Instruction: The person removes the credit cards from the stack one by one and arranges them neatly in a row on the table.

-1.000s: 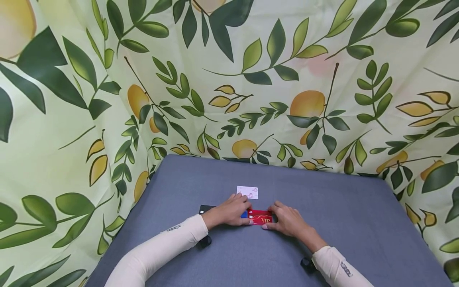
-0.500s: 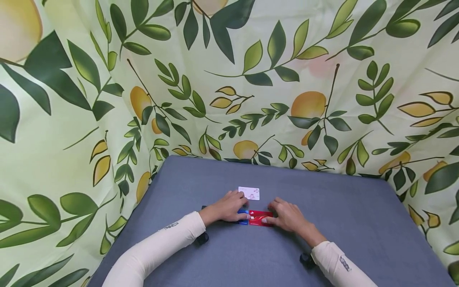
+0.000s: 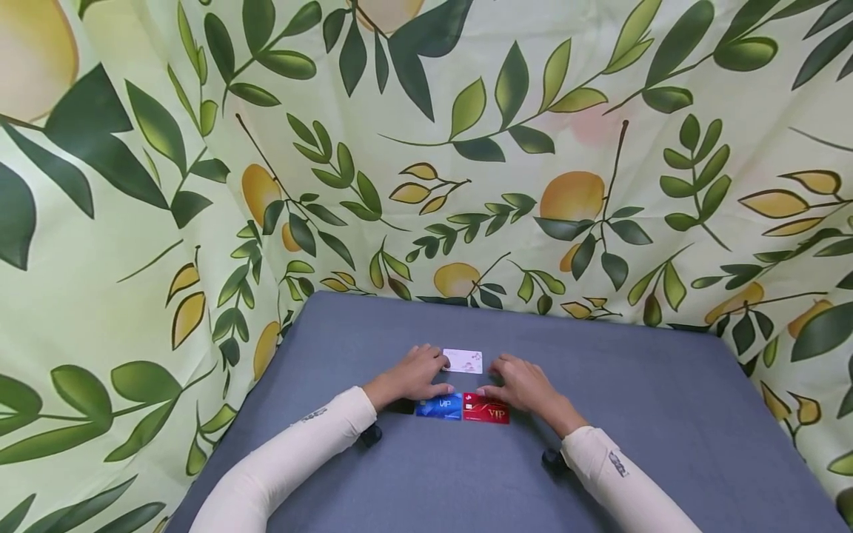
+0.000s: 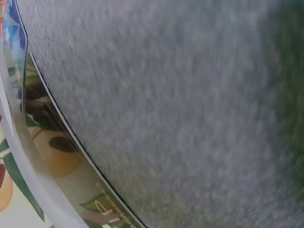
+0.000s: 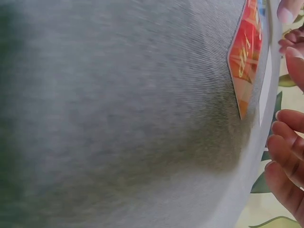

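Observation:
On the grey-blue table a blue VIP card (image 3: 438, 408) and a red VIP card (image 3: 486, 409) lie side by side. A black card (image 3: 402, 406) to their left is partly hidden under my left wrist; its glossy face (image 4: 61, 152) shows in the left wrist view. Behind the row lies a white card (image 3: 464, 361) with a pink pattern. My left hand (image 3: 412, 376) has its fingertips at the white card's left edge, with the thumb over the blue card. My right hand (image 3: 528, 385) hovers right of the white card, fingers loosely bent (image 5: 285, 147) and holding nothing.
A patterned cloth backdrop (image 3: 493, 170) with leaves and fruit rises behind and left of the table (image 3: 600, 414). A dark wrist camera (image 3: 554, 462) hangs below the right wrist, another dark one (image 3: 370, 435) below the left.
Both hands have lifted off the red and blue cards and shifted back toward the white card. The blue and red cards now show almost fully.

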The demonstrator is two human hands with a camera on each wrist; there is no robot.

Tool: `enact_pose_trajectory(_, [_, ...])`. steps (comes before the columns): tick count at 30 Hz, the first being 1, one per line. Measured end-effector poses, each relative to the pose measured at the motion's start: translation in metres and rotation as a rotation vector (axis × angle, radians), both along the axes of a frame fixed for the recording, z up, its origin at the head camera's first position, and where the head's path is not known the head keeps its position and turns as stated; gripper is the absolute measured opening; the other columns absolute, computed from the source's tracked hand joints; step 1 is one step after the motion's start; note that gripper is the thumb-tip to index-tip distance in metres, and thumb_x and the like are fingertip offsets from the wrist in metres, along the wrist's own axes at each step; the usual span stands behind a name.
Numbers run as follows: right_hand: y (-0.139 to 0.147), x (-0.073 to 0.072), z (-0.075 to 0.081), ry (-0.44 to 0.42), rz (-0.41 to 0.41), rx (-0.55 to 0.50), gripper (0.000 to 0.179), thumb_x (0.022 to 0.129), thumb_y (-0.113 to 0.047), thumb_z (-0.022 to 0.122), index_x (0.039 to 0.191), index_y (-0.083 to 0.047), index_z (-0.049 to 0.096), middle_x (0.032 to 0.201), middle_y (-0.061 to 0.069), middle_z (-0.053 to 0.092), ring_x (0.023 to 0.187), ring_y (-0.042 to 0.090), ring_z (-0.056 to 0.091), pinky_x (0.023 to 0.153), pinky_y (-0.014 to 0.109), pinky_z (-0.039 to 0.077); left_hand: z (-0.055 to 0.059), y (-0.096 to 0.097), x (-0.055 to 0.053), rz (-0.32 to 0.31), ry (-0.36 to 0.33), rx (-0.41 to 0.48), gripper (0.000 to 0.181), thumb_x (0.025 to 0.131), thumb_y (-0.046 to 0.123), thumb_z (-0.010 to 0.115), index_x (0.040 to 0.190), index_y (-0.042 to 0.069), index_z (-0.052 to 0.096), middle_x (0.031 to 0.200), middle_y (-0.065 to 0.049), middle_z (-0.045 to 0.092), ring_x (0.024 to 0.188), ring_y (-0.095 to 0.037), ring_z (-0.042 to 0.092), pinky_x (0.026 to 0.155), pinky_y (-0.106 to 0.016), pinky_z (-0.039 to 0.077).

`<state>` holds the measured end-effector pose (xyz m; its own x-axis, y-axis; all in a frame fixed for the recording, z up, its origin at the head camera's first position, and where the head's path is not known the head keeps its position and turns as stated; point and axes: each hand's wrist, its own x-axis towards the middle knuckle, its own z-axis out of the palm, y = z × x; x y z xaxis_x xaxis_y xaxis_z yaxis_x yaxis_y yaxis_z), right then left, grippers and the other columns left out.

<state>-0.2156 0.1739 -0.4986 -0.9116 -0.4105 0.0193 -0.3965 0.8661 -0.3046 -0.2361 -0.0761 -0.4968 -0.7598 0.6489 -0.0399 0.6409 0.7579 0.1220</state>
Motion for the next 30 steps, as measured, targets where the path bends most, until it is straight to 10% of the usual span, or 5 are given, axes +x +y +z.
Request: enact_pose_trajectory(30, [-0.02,-0.045,-0.011,-0.001,-0.009,0.043,0.046,0.081,-0.046,0.082,0.107,-0.009,0.072,0.09,0.001,0.063,0.076,0.015,0.053,0.068,0.035,0.049,0.001,-0.001,-0.032,0.119,-0.025,-0.059,0.054,0.094,0.054,0.064,0.127,0.011,0.064,0.123,-0.007,0.063,0.108,-0.021,0.053,0.094,-0.037,0.045])
